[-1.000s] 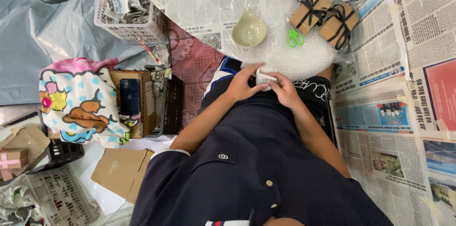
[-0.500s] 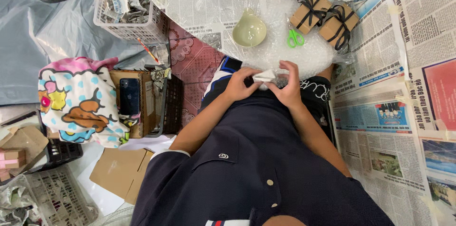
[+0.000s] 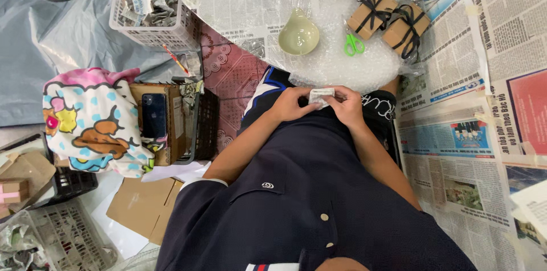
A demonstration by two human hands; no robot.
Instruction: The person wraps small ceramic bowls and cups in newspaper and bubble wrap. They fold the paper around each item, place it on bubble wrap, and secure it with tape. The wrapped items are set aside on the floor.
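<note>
My left hand (image 3: 290, 104) and my right hand (image 3: 345, 104) meet over my lap, both pinching a small folded piece of whitish paper (image 3: 320, 95). I wear a dark navy shirt. Just beyond the hands lies a sheet of bubble wrap (image 3: 347, 69) on a newspaper-covered surface. On it sit a pale green teardrop-shaped dish (image 3: 298, 35) and green-handled scissors (image 3: 353, 46). Brown gift boxes tied with black ribbon (image 3: 387, 17) stand at the far right of the wrap.
A white basket of crumpled newspaper (image 3: 149, 6) stands far left. A dark phone (image 3: 154, 115) rests on a box beside a colourful cartoon cloth (image 3: 91, 120). Newspaper sheets (image 3: 478, 111) cover the right side. Flat cardboard (image 3: 139, 208) and wire baskets (image 3: 62, 237) lie lower left.
Both hands stayed over the lap, working the small paper piece. My right hand's fingers shifted along it and the piece now lies flatter between the two hands.
</note>
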